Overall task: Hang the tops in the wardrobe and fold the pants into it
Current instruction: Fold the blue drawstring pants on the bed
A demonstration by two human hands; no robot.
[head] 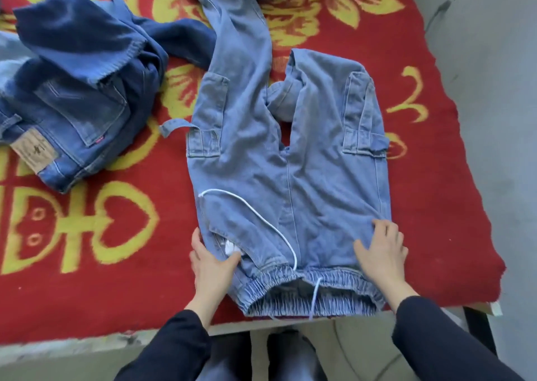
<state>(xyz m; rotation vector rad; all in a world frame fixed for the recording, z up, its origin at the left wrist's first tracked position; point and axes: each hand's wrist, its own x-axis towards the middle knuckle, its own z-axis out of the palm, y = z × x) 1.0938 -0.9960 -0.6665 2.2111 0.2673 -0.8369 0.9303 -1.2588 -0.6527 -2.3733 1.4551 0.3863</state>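
On the red blanket (116, 250) with yellow floral print: light blue pants (290, 177) laid flat, front side up, elastic waistband (334, 282) at the near edge, just overhanging it. White drawstring (261, 215) loops loose from the waistband centre up across the hip on the person's left. Leg on the person's left runs straight away and leaves the top of the view; the other leg is folded back on itself, its end bunched near the crotch. Cargo pocket (203, 143) on each thigh. Left hand (210, 264) sits at the pants' left edge just above the waistband: fingers (197, 241) straight along the edge, thumb lying on the fabric by a bit of white lining, nothing clasped as far as I can tell. Right hand (383, 252) flat on the right hip, fingers spread and pressing the denim, no grip. Dark blue jeans (87, 90) lie crumpled on the blanket to the left, brown patch (33, 151) showing, apart from the hands; one of their legs touches the light pants' leg. Both arms in dark sleeves (180, 348).
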